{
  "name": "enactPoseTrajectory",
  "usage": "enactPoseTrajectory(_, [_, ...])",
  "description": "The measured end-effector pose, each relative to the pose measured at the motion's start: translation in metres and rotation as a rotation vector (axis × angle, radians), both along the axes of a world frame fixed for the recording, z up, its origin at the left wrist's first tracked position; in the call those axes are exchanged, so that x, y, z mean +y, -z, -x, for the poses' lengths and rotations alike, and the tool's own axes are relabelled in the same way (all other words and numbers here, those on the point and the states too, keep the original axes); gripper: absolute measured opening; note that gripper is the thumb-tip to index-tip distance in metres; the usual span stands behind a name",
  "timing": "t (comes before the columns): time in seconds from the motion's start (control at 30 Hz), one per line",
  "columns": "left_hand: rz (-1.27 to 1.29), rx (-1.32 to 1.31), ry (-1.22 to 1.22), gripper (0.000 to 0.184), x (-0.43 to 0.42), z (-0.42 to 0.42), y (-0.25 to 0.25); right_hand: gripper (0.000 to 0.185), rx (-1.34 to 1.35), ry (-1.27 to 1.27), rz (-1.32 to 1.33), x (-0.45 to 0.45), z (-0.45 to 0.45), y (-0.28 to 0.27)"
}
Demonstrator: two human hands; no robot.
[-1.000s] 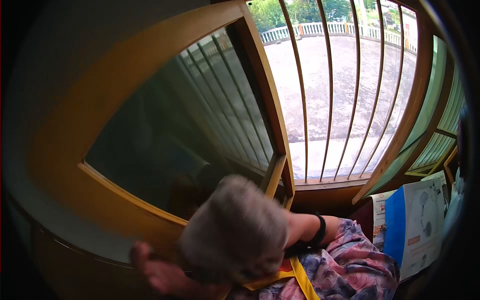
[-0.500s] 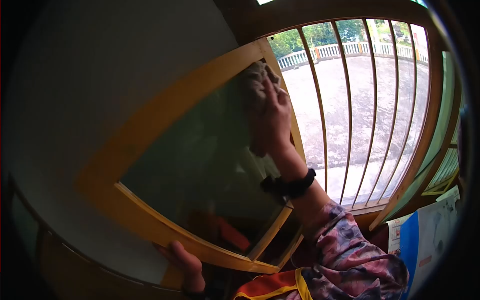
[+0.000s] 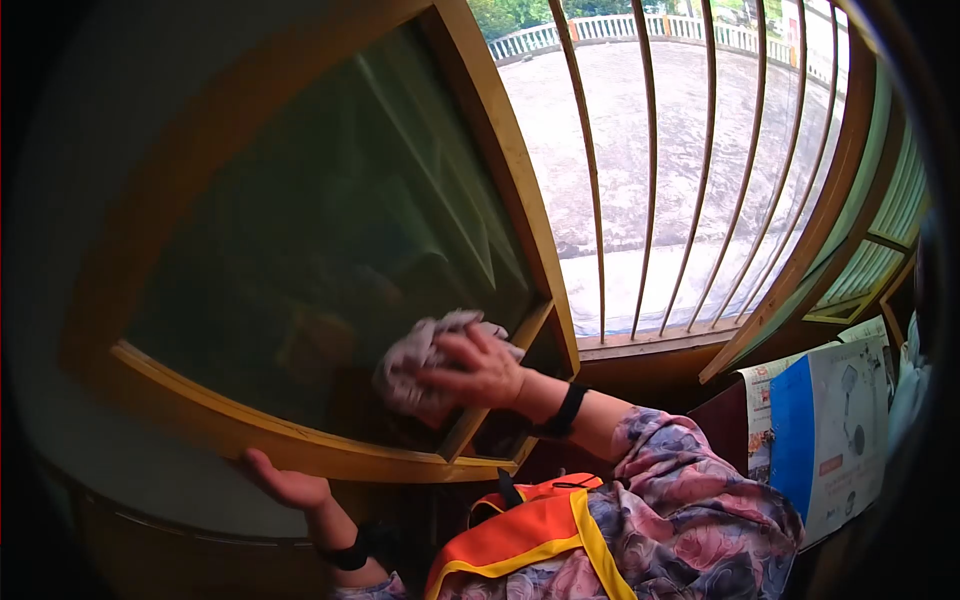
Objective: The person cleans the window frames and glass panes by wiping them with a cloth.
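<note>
Right hand (image 3: 475,372) holds a crumpled cloth (image 3: 408,368) against the windowpane (image 3: 300,220); left hand (image 3: 290,487) (opened wide) is near the wooden frame (image 3: 270,437).

The sash (image 3: 505,170) stands ahead of both hands, its bottom rail (image 3: 300,450) near the left hand (image 3: 290,487). The cloth (image 3: 408,362) lies between the right hand (image 3: 480,372) and the pane (image 3: 320,220). Bars (image 3: 649,150) stand beyond and right of the right hand, a balustrade (image 3: 610,28) behind them; farther right, below the bars, is a box (image 3: 845,445)
</note>
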State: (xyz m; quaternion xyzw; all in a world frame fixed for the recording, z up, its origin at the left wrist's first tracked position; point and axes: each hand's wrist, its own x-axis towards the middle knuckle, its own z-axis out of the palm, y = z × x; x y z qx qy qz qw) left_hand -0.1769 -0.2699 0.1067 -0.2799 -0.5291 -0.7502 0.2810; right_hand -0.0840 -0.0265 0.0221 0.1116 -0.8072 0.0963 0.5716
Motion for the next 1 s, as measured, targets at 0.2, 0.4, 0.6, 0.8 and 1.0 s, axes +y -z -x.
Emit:
enactPoseTrajectory(0.2, [-0.088, -0.092, 0.044, 0.05, 0.017, -0.023, -0.016, 0.055, 0.224, 0.347, 0.708, 0.092, 0.019, -0.067])
enactPoseTrajectory(0.4, [-0.244, -0.155, 0.0, 0.05, 0.027, -0.025, -0.017, 0.055, 0.217, 0.008, 0.47, -0.005, 0.023, -0.054])
enactPoseTrajectory(0.6, [-0.053, -0.02, 0.129, 0.057, 0.016, -0.021, -0.015, 0.056, 0.104, -0.141, 0.332, -0.069, 0.01, -0.129])
enactPoseTrajectory(0.8, [-0.093, -0.041, 0.019, 0.053, 0.025, -0.022, -0.022, 0.054, -0.066, -0.151, 0.12, -0.066, 0.011, -0.022])
enactPoseTrajectory(1.0, [-0.055, -0.03, 0.158, 0.042, 0.017, -0.013, -0.02, 0.049, -0.519, -0.036, 0.05, -0.058, -0.021, 0.096])
